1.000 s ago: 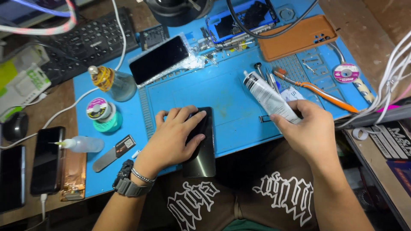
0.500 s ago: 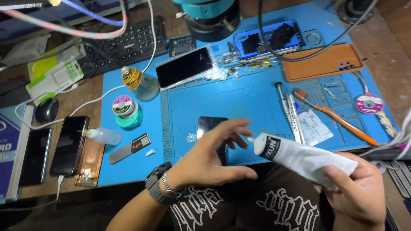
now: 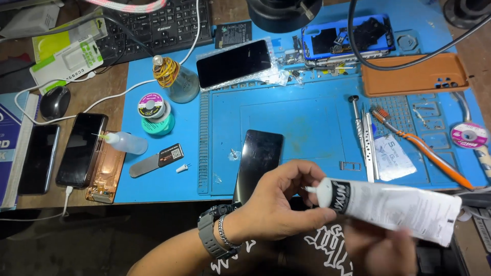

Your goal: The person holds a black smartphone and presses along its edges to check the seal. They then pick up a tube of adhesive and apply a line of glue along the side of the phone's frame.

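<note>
My left hand (image 3: 279,204), with a grey watch and a bracelet on its wrist, hovers over the near edge of the blue work mat (image 3: 307,117). Its thumb and forefinger close around the thin nozzle of a white glue tube (image 3: 394,204). My right hand (image 3: 381,250), blurred at the bottom edge, grips the tube's body from below. A black phone (image 3: 259,158) lies face down on the mat just beyond my left hand, untouched.
On the mat are another dark phone (image 3: 233,63) on plastic wrap, an orange phone case (image 3: 414,75), a toothbrush (image 3: 419,145), metal tools (image 3: 364,138), a tape roll (image 3: 153,110) and a squeeze bottle (image 3: 127,142). At the left edge lie two phones (image 3: 82,148), with a mouse (image 3: 54,101) and a keyboard (image 3: 153,25) behind them.
My left hand lifted off the black phone and came to the tube's nozzle. My right hand brought the tube down from the right of the mat to in front of me.
</note>
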